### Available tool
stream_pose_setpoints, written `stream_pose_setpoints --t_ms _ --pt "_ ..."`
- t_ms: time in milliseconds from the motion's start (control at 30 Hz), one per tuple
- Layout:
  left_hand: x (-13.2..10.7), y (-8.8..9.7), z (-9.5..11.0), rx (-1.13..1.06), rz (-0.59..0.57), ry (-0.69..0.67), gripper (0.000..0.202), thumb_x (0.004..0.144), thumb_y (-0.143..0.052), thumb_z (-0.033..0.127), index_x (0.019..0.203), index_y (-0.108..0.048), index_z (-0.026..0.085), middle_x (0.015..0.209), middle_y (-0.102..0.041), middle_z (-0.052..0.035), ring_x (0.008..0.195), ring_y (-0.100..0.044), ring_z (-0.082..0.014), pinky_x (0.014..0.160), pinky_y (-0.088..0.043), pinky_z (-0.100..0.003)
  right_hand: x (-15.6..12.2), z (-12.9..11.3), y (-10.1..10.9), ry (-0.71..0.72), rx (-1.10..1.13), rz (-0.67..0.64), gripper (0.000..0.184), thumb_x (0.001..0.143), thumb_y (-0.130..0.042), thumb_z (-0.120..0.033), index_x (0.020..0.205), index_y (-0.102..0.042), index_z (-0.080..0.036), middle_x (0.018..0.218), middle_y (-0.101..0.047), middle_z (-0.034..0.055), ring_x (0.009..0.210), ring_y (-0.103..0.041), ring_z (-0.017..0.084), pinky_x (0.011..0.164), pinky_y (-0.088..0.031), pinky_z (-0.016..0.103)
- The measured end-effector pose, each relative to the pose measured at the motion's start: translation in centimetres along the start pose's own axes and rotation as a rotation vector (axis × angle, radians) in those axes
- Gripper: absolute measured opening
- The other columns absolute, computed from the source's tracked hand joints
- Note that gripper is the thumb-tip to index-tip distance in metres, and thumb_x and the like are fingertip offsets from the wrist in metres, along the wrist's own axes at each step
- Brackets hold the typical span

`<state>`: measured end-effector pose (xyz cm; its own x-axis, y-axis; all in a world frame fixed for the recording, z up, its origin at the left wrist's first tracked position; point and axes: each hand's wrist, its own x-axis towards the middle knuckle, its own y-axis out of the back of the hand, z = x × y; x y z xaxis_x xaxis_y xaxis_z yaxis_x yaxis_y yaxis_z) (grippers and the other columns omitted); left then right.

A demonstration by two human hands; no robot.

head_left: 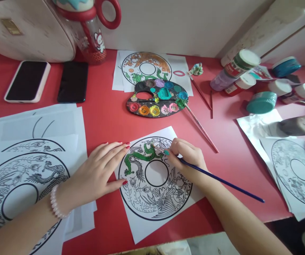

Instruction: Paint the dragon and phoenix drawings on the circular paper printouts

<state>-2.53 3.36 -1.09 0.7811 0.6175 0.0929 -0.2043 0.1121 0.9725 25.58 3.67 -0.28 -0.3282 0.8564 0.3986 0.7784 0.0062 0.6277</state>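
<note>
In the head view a sheet with a round line drawing (156, 209) of a dragon and a bird lies on the red table. Part of the dragon is painted green. My right hand (186, 156) grips a paintbrush (221, 179) with a dark blue handle, its tip at the dragon near the top of the ring. Flat across the sheet's left edge rests my left hand (107, 170), fingers stretched out, a beaded bracelet on the wrist. Beyond the sheet sits a paint palette (157, 99) with many colours in its wells; a second brush (201, 127) leans on its right end.
Printed sheets (84, 219) lie at the left, more papers (298, 209) at the right. Two phones (72, 82) and a clear cup (90, 39) stand at the back left. Several paint jars (261, 102) crowd the right. A partly coloured drawing (147, 67) lies behind the palette.
</note>
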Motion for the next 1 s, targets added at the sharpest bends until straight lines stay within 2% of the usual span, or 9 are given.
stream_pose_setpoints --t_ms 133,267,500,633,767,867,1000 --pt "-0.07 -0.04 -0.02 0.0 -0.004 0.002 0.08 0.09 -0.049 0.054 0.15 -0.015 0.014 0.146 -0.042 -0.013 0.133 -0.038 -0.0321 0.108 -0.037 -0.052 -0.11 0.02 0.02 -0.045 0.001 0.032 0.032 0.082 -0.05 -0.005 0.066 -0.029 -0.022 0.06 -0.039 -0.0048 0.052 -0.037 0.008 0.048 -0.031 0.022" --pt "-0.05 -0.07 -0.06 0.007 0.007 0.001 0.079 0.09 -0.049 0.054 0.15 -0.017 0.013 0.144 -0.044 -0.0131 0.133 -0.039 -0.0319 0.107 -0.037 -0.051 -0.16 0.26 -0.1 -0.057 0.018 0.001 0.03 0.084 -0.051 -0.009 0.066 -0.03 -0.022 0.061 -0.041 -0.0041 0.054 -0.038 0.009 0.049 -0.031 0.022" --pt "-0.11 -0.3 -0.12 0.009 0.002 0.014 0.078 0.09 -0.047 0.056 0.149 -0.021 0.013 0.145 -0.043 -0.0115 0.132 -0.039 -0.0305 0.109 -0.033 -0.048 -0.47 0.16 -0.15 -0.095 0.093 0.016 0.033 0.081 -0.049 -0.007 0.065 -0.025 -0.022 0.059 -0.033 -0.0047 0.053 -0.033 0.009 0.048 -0.028 0.024" --pt "-0.03 -0.23 -0.05 0.014 0.006 0.006 0.078 0.09 -0.048 0.055 0.149 -0.02 0.012 0.146 -0.043 -0.0115 0.133 -0.038 -0.0306 0.109 -0.033 -0.048 -0.3 0.19 -0.24 -0.112 0.06 0.023 0.031 0.083 -0.048 -0.01 0.064 -0.026 -0.022 0.059 -0.035 -0.0042 0.053 -0.034 0.009 0.048 -0.029 0.023" --pt "-0.04 -0.17 -0.02 0.031 0.007 -0.002 0.077 0.09 -0.048 0.054 0.149 -0.021 0.011 0.146 -0.042 -0.0113 0.133 -0.037 -0.0304 0.109 -0.033 -0.048 -0.06 0.52 -0.28 -0.145 -0.011 0.082 0.031 0.086 -0.049 -0.014 0.064 -0.029 -0.022 0.058 -0.038 -0.0044 0.051 -0.035 0.008 0.048 -0.03 0.023" --pt "-0.08 -0.2 -0.06 0.018 0.011 0.001 0.077 0.09 -0.048 0.054 0.149 -0.02 0.012 0.146 -0.042 -0.011 0.133 -0.038 -0.0304 0.109 -0.033 -0.048 -0.07 0.59 -0.19 -0.131 -0.015 0.104 0.031 0.085 -0.05 -0.013 0.064 -0.029 -0.022 0.058 -0.037 -0.0047 0.051 -0.034 0.008 0.048 -0.03 0.022" --pt "0.0 -0.26 -0.12 -0.011 0.02 0.005 0.078 0.09 -0.048 0.054 0.15 -0.018 0.014 0.145 -0.043 -0.011 0.132 -0.039 -0.0307 0.108 -0.034 -0.048 -0.32 0.35 -0.13 -0.09 0.049 0.053 0.031 0.083 -0.049 -0.009 0.065 -0.026 -0.022 0.059 -0.035 -0.0048 0.052 -0.033 0.008 0.047 -0.029 0.022"
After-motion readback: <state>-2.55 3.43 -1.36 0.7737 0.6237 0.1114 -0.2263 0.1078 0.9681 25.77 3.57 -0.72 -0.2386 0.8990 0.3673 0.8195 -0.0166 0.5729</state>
